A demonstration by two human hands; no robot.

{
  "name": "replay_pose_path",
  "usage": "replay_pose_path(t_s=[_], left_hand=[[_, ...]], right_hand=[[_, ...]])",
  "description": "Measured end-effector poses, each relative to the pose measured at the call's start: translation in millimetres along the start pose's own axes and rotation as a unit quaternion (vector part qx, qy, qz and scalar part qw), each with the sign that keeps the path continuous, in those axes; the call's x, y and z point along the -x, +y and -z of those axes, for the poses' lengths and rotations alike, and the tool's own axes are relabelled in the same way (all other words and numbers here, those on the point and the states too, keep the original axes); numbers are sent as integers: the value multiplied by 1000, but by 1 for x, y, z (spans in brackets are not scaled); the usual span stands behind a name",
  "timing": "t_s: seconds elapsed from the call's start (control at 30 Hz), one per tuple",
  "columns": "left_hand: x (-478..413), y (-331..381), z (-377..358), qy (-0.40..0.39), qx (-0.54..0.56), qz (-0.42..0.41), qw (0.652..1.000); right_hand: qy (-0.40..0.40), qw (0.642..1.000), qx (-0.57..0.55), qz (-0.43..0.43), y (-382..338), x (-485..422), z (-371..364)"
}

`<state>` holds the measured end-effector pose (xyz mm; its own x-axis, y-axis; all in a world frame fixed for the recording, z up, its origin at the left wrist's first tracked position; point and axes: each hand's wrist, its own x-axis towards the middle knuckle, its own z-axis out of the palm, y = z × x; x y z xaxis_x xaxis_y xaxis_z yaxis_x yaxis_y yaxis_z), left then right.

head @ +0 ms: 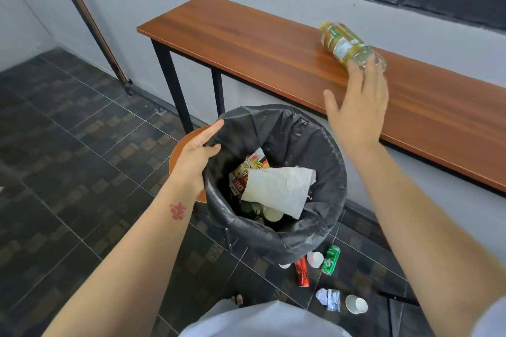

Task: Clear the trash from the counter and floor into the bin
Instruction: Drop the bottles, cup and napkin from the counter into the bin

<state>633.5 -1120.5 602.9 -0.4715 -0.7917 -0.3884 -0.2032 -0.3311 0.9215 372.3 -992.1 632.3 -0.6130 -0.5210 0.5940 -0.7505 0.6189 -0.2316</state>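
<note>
A plastic bottle with yellow liquid and a label lies on its side on the long wooden counter. My right hand is spread open just in front of it, fingertips touching its clear end. My left hand grips the rim of the bin, which is lined with a black bag and held up off the floor. Inside lie a white paper sheet, a colourful carton and cups. On the floor below are a green can, a red wrapper, white cups and a crumpled packet.
The counter stands on black legs against a grey wall under a dark window. A pole leans in the corner at the left. The floor is dark patterned tile. An orange-brown round thing shows behind my left hand.
</note>
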Motion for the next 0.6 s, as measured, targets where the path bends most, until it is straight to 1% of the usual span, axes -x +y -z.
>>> replay_pose_path(t_s=[0.07,0.13,0.2,0.27,0.4,0.5,0.6], left_hand=[[-9,0,4,-4,9,3,1000],[-17,0,8,2,6,2,1000],[-23,2,9,6,4,-4,1000],[-28,3,9,12,2,-10,1000],[-34,2,9,23,-25,-27,999],[-36,-1,7,34,-58,-45,997],[-37,-3,5,39,-77,-57,995]], right_hand=[[-17,999,34,-36,2,-18,-8],[-45,995,44,-82,6,-34,-16],[-73,989,30,-129,11,-46,-24],[-75,984,15,-159,16,-53,-29],[-22,982,2,-188,20,-61,-31],[-25,977,-71,-201,20,-64,-35],[-30,975,-120,-185,19,-65,-34]])
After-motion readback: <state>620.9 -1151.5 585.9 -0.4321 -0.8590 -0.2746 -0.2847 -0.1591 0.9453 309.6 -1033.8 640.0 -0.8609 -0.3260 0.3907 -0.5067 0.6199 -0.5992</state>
